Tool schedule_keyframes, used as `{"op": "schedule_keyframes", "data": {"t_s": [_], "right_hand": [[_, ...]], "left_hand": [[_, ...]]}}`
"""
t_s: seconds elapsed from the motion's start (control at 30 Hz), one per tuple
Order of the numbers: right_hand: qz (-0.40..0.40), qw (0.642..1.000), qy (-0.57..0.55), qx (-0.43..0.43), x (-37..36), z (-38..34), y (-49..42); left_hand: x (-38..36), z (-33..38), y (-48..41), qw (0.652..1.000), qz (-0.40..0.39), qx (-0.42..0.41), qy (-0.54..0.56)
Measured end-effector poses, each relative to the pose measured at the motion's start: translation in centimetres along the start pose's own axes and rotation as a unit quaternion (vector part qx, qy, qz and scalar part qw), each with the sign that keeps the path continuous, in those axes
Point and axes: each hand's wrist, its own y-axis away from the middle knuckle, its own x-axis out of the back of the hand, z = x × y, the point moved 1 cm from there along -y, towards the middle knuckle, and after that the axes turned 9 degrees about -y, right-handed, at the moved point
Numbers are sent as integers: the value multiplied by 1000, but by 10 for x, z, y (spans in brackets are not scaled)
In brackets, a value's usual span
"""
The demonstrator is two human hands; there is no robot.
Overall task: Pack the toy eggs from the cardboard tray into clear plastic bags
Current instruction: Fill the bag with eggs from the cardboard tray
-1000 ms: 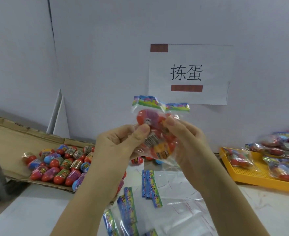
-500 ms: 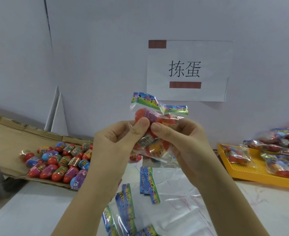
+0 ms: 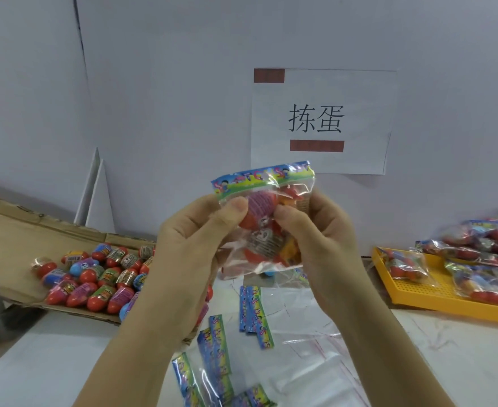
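**Toy eggs (image 3: 95,277): one bag filled, closing in hand**

A filled clear plastic bag (image 3: 264,236) was pinched below its printed header by the left hand (image 3: 189,248) and the right hand (image 3: 327,239), above the tabletop (image 3: 36,362). Sealing seemed to be the step. Next, the bag would need setting in the yellow tray (image 3: 418,301) at right. Roughly two dozen eggs were counted in the cardboard tray (image 3: 13,230) at left. At least five empty bags (image 3: 256,318) lay near.

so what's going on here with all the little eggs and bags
A person holds a filled clear bag of toy eggs up in both hands, the left hand and right hand pinching its sides. Loose eggs lie in the cardboard tray on the left, empty bags lie on the table, and packed bags sit on a yellow tray to the right.
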Motion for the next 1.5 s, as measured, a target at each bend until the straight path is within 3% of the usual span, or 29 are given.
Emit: {"op": "schedule_keyframes", "data": {"t_s": [0.17,0.3,0.4,0.5,0.6,0.73,0.93,1.03,1.17,1.4,1.5], "right_hand": [[2,996,67,53,-2,-3,3],[-7,991,106,84,-5,2,6],[-72,991,95,54,-3,2,5],[-131,989,61,-24,0,-1,4],[-87,993,79,-11,-3,-3,4],[-47,995,92,14,-8,-6,7],[-69,995,66,-22,-4,-9,5],[-32,997,-20,-60,0,-7,1],[19,995,-60,-84,6,-1,-4],[-29,986,-21,-161,5,-1,-4],[-24,988,-15,-154,5,-1,-3]], "left_hand": [[1,0,0,999,-36,-4,-23],[7,2,-2,996,-10,-13,-83],[11,8,-1,997,11,-17,-78],[14,11,-1,985,77,-62,-143],[15,11,-2,976,118,-77,-164],[14,11,-2,983,96,-54,-145],[15,12,-2,984,80,-61,-146],[17,11,-4,995,35,-17,-90],[20,4,-7,991,-6,64,-117],[23,6,-8,997,50,44,-49],[22,6,-9,997,58,40,-38]]}}
